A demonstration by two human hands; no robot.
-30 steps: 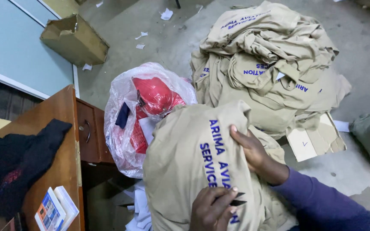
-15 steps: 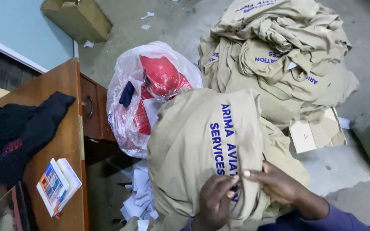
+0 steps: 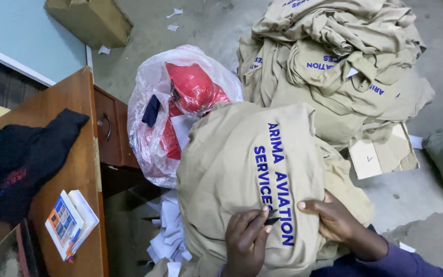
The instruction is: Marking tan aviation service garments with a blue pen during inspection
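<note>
Both hands low centre of frame on a khaki garment (image 3: 242,174) with blue lettering, draped in a mound. Left hand (image 3: 247,241) pinches a small dark tool (image 3: 271,220), kind unclear, against the fabric by the lettering. Right hand (image 3: 334,218) lies flat, fingers spread, pressing the cloth just beside it. Pile of same khaki garments (image 3: 334,66) upper right on floor. Clear plastic bag with red contents (image 3: 180,102) just left of the garment. Wooden surface (image 3: 73,154) far left, carrying a dark cloth (image 3: 21,159) and a booklet (image 3: 70,223)

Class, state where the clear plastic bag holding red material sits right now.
In the head view, the plastic bag sits left of centre on the floor, between the wooden desk and the tan garment.
</note>
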